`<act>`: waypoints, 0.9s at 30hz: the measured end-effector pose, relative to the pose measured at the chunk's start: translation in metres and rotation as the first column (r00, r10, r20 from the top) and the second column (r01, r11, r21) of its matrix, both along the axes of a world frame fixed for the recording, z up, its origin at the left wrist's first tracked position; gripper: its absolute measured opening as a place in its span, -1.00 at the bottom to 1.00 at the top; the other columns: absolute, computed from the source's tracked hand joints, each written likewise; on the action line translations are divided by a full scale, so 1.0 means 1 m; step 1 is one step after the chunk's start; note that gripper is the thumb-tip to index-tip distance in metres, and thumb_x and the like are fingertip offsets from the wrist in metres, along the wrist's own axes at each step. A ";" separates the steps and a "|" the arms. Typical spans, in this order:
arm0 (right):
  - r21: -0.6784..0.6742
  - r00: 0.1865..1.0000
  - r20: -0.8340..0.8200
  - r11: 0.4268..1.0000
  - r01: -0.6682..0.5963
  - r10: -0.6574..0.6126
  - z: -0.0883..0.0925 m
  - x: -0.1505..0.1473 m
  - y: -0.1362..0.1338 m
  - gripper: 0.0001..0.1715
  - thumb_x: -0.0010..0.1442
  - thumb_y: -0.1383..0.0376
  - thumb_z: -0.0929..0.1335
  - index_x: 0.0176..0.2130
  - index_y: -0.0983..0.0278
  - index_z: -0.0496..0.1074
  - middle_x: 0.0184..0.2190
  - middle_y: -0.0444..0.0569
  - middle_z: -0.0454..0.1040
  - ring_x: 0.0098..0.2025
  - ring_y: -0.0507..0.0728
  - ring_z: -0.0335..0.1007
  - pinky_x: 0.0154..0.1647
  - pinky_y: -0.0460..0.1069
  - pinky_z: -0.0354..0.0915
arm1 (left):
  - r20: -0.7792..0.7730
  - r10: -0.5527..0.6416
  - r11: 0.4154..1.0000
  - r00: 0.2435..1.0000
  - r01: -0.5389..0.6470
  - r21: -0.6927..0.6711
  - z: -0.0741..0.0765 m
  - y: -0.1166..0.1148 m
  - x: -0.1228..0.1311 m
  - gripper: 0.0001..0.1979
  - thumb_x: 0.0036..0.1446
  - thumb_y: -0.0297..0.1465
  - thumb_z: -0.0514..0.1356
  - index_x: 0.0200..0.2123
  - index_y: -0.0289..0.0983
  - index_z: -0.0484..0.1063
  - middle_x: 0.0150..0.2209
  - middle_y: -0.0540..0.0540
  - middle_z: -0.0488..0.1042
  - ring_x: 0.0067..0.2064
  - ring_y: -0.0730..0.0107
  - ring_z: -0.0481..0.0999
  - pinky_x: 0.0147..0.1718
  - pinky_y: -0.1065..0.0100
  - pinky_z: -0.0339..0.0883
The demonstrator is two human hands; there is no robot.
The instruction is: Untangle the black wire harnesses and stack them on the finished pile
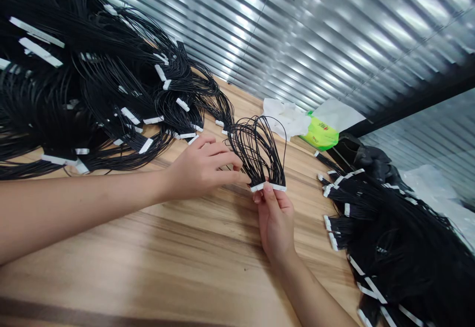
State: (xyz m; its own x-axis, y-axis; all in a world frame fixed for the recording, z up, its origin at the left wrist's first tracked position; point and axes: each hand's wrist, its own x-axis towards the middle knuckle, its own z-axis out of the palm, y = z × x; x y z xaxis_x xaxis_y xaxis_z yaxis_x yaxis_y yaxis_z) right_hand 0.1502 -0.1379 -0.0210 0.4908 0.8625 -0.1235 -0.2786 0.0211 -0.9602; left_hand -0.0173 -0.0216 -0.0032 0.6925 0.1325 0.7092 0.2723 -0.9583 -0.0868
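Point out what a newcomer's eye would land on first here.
Probably the big heap of black wires on the picture's left, with a second heap on the right. Between them, the right hand grips a looped wire bundle by its white plugs, the left hand close beside it. Behind, a bright green packet stands out.

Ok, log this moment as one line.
right hand: pinching white plugs | left hand: beside black wires, contact unclear | table: left wire pile, right wire pile
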 end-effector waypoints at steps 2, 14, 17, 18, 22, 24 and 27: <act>-0.005 1.000 0.011 1.000 -0.002 0.003 0.000 0.000 0.000 -0.73 0.01 0.11 0.46 -0.43 0.25 0.44 -0.57 -0.19 0.32 -0.47 0.01 0.13 -0.34 -0.03 0.12 | 0.010 -0.002 1.000 1.000 0.002 0.007 0.000 0.000 0.000 -0.73 0.24 -0.46 0.10 -0.12 0.04 0.46 -0.22 0.12 0.55 -0.20 0.47 0.43 -0.18 0.28 0.12; -0.013 0.999 0.045 1.000 -0.021 0.022 -0.002 0.002 -0.001 -0.73 0.03 0.11 0.46 -0.45 0.25 0.44 -0.58 -0.19 0.33 -0.46 0.01 0.15 -0.33 -0.04 0.12 | 0.002 -0.018 0.999 1.000 0.019 -0.026 0.000 -0.002 0.001 -0.74 0.23 -0.46 0.11 -0.13 0.03 0.47 -0.22 0.10 0.54 -0.18 0.45 0.44 -0.16 0.28 0.11; -0.029 0.995 0.090 0.999 -0.029 0.031 -0.005 0.003 -0.002 -0.72 0.05 0.10 0.44 -0.47 0.26 0.44 -0.57 -0.18 0.34 -0.45 0.02 0.18 -0.32 -0.03 0.13 | -0.009 -0.021 0.996 1.000 0.020 -0.092 0.000 -0.004 0.003 -0.84 0.25 -0.41 0.11 -0.19 -0.08 0.47 -0.24 0.08 0.54 -0.20 0.45 0.44 -0.18 0.30 0.12; -0.032 0.994 0.100 0.999 -0.032 0.035 -0.006 0.003 -0.002 -0.73 0.06 0.11 0.44 -0.46 0.26 0.45 -0.57 -0.18 0.34 -0.45 0.02 0.18 -0.32 -0.03 0.14 | -0.017 -0.020 0.993 1.000 0.018 -0.121 0.000 -0.004 0.004 -0.86 0.26 -0.39 0.10 -0.21 -0.12 0.46 -0.26 0.07 0.54 -0.21 0.45 0.44 -0.19 0.31 0.12; -0.042 0.989 0.137 0.998 -0.043 0.048 -0.009 0.004 -0.003 -0.73 0.07 0.10 0.43 -0.40 0.27 0.48 -0.57 -0.18 0.34 -0.45 0.02 0.20 -0.31 -0.03 0.15 | -0.065 -0.015 0.973 0.998 0.000 -0.233 0.000 -0.005 0.006 -0.82 0.30 -0.32 0.05 -0.27 -0.20 0.42 -0.30 0.04 0.53 -0.25 0.42 0.41 -0.23 0.32 0.11; -0.050 0.987 0.155 0.998 -0.044 0.051 -0.010 0.004 -0.003 -0.72 0.08 0.10 0.43 -0.40 0.27 0.48 -0.58 -0.18 0.34 -0.45 0.03 0.21 -0.31 -0.02 0.15 | -0.082 -0.017 0.961 0.997 -0.007 -0.275 0.000 -0.005 0.007 -0.82 0.30 -0.31 0.06 -0.29 -0.22 0.41 -0.30 0.03 0.51 -0.25 0.40 0.39 -0.24 0.32 0.10; -0.057 0.986 0.154 0.997 -0.049 0.057 -0.011 0.004 -0.004 -0.73 0.07 0.10 0.43 -0.39 0.27 0.49 -0.58 -0.19 0.34 -0.46 0.02 0.20 -0.32 -0.03 0.14 | -0.112 -0.023 0.953 0.993 -0.012 -0.303 -0.001 -0.005 0.008 -0.87 0.27 -0.34 0.09 -0.29 -0.23 0.38 -0.30 0.02 0.48 -0.24 0.39 0.38 -0.25 0.32 0.09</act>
State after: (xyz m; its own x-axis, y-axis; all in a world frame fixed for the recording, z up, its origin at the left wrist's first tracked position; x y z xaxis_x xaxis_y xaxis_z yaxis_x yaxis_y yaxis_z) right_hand 0.1539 -0.1415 -0.0315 0.4611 0.8822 -0.0954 -0.1256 -0.0415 -0.9912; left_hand -0.0093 -0.0265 -0.0038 0.7671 0.3245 0.5534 0.2722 -0.9458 0.1772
